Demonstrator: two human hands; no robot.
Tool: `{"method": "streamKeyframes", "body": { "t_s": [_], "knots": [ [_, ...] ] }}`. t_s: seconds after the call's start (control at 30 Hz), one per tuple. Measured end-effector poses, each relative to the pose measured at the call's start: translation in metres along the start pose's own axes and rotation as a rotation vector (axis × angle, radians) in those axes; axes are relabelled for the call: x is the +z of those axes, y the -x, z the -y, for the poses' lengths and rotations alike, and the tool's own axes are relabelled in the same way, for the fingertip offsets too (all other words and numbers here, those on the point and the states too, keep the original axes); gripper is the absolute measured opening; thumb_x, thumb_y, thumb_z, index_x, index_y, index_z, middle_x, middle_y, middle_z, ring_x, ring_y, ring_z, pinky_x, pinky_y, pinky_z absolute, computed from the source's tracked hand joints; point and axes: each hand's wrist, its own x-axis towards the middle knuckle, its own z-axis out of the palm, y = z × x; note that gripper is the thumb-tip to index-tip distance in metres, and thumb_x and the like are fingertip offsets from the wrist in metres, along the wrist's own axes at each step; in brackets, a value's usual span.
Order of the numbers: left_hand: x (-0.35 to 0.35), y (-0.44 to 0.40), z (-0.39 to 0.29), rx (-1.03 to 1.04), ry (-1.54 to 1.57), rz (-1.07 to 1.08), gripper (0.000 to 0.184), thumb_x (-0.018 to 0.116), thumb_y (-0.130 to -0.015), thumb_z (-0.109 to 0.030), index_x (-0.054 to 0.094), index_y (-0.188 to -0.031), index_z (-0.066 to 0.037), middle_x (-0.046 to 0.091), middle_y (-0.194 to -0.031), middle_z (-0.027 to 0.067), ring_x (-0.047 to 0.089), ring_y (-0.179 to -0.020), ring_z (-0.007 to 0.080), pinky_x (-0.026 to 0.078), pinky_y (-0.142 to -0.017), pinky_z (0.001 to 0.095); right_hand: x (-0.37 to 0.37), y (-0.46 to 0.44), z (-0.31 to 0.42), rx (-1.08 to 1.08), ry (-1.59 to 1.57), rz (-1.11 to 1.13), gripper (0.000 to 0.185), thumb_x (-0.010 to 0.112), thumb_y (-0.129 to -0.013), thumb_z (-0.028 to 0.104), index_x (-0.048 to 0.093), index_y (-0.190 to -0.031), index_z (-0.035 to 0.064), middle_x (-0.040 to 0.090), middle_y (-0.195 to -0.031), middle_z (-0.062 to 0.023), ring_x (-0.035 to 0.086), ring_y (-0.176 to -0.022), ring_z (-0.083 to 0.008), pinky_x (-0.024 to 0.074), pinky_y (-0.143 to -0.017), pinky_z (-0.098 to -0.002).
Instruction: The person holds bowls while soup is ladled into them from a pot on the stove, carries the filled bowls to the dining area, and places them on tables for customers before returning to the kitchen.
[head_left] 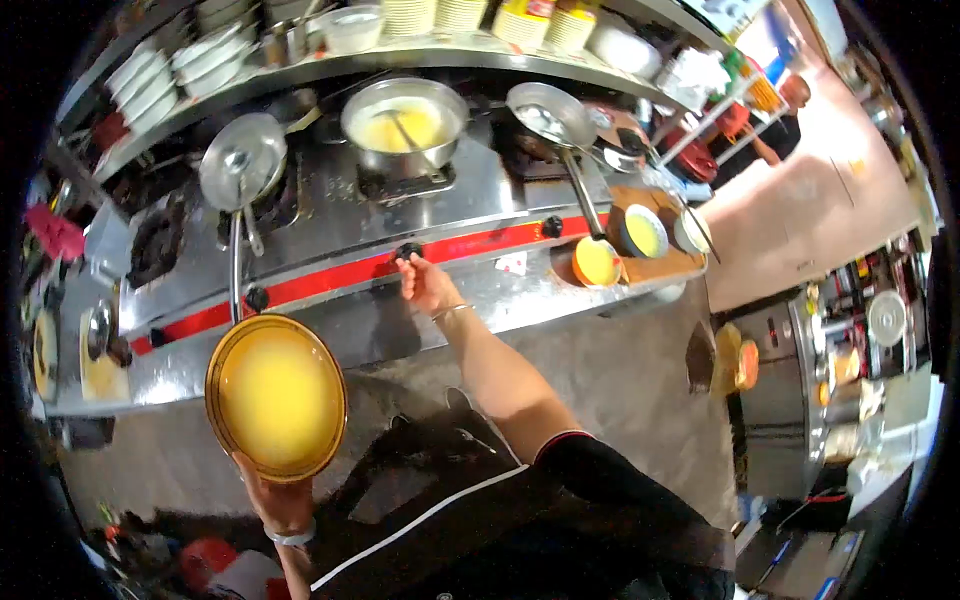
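A brown-rimmed bowl (276, 397) of yellow liquid rests in my left hand (280, 505), which grips it from below at its near edge. My right hand (427, 284) is at the stove's red front strip (335, 275), its fingers bent together on the middle black knob (408, 252). Behind that knob a wide steel pot (405, 160) with yellow liquid and a ladle stands on a burner. To the left lies a pan (243, 160) with a ladle in it; another long-handled pan (550, 115) is at the right.
Bowls of yellow liquid (597, 262) (645, 232) stand on a board at the counter's right end. Stacked dishes and tubs line the shelf (330, 62) above. A person (775, 135) is at the upper right, beyond a white rack. Shelving with kitchenware is at the far right.
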Motion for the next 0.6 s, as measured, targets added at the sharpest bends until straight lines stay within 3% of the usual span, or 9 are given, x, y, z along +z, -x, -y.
{"method": "streamKeyframes", "body": {
  "t_s": [0.07,0.1,0.17,0.23,0.3,0.4,0.47,0.57,0.6],
  "knots": [
    [0.008,-0.004,0.003,-0.016,-0.038,0.067,0.059,0.041,-0.092,-0.053,0.037,-0.135,-0.013,0.045,-0.133,0.0051,0.046,-0.119,0.0246,0.038,-0.098,0.0449,0.017,0.031,-0.006,-0.148,0.233,0.048,0.044,0.047,-0.092,0.047,0.058,-0.095,0.0046,0.064,-0.072,0.0006,0.055,-0.052,-0.0086,0.0494,-0.05,-0.0247],
    [0.011,-0.007,0.006,-0.024,-0.053,0.099,0.059,0.041,-0.092,-0.053,0.037,-0.135,-0.013,0.045,-0.133,0.0051,0.046,-0.118,0.0245,0.038,-0.098,0.0447,0.003,0.04,0.002,0.058,0.17,0.158,0.052,0.044,-0.09,0.053,0.055,-0.101,0.0042,0.065,-0.079,-0.0031,0.056,-0.054,-0.0093,0.0536,-0.057,-0.0279],
    [0.02,-0.014,0.012,-0.043,-0.087,0.16,0.06,0.041,-0.091,-0.053,0.037,-0.135,-0.013,0.045,-0.134,0.0051,0.047,-0.118,0.0244,0.039,-0.097,0.0442,-0.001,0.09,-0.001,-0.097,0.301,-0.154,0.054,0.046,-0.09,0.053,0.049,-0.11,0.0022,0.064,-0.09,-0.0086,0.058,-0.062,-0.0109,0.0547,-0.063,-0.0299],
    [0.032,-0.022,0.023,-0.063,-0.11,0.23,0.06,0.041,-0.091,-0.053,0.038,-0.135,-0.013,0.045,-0.134,0.0052,0.047,-0.118,0.0243,0.039,-0.096,0.0438,-0.06,0.133,0.005,-0.279,0.176,-0.219,0.054,0.049,-0.091,0.048,0.044,-0.116,0.0009,0.062,-0.099,-0.013,0.059,-0.072,-0.0138,0.0535,-0.067,-0.0306],
    [0.046,-0.028,0.036,-0.08,-0.127,0.286,0.06,0.041,-0.091,-0.054,0.038,-0.135,-0.013,0.045,-0.134,0.0052,0.047,-0.117,0.0241,0.04,-0.096,0.0434,-0.129,0.186,0.028,-0.519,0.011,-0.116,0.048,0.052,-0.09,0.044,0.048,-0.11,0.0007,0.061,-0.1,-0.0142,0.058,-0.078,-0.017,0.0517,-0.07,-0.0307],
    [0.07,-0.035,0.064,-0.103,-0.151,0.364,0.06,0.041,-0.091,-0.054,0.038,-0.135,-0.013,0.044,-0.134,0.0053,0.048,-0.116,0.0239,0.041,-0.095,0.0428,-0.192,0.268,0.1,-0.857,0.135,-0.32,0.043,0.049,-0.092,0.042,0.051,-0.096,-0.0006,0.059,-0.097,-0.0148,0.06,-0.083,-0.0221,0.051,-0.075,-0.0328],
    [0.091,-0.036,0.088,-0.107,-0.162,0.37,0.061,0.041,-0.091,-0.054,0.038,-0.135,-0.013,0.044,-0.135,0.0054,0.048,-0.116,0.0238,0.042,-0.094,0.0423,-0.223,0.299,0.168,-0.905,0.063,-0.457,0.049,0.045,-0.093,0.046,0.046,-0.107,-0.0014,0.057,-0.105,-0.0185,0.06,-0.091,-0.0264,0.0511,-0.08,-0.0356],
    [0.123,-0.033,0.133,-0.125,-0.13,0.246,0.062,0.044,-0.089,-0.056,0.038,-0.135,-0.015,0.042,-0.136,0.005,0.048,-0.117,0.0246,0.042,-0.093,0.0458,-0.215,0.324,0.248,-0.84,0.111,-0.42,0.071,0.042,-0.091,0.054,0.021,-0.132,0.001,0.047,-0.121,-0.0272,0.055,-0.104,-0.0323,0.0469,-0.091,-0.039],
    [0.127,-0.037,0.147,-0.149,-0.076,0.216,0.062,0.044,-0.089,-0.056,0.038,-0.135,-0.016,0.042,-0.137,0.0048,0.047,-0.118,0.0245,0.042,-0.093,0.0468,-0.214,0.323,0.269,-0.819,0.095,-0.4,0.072,0.043,-0.09,0.055,0.022,-0.133,0.0017,0.046,-0.121,-0.0266,0.054,-0.105,-0.0322,0.0463,-0.092,-0.0389]
  ]
}}
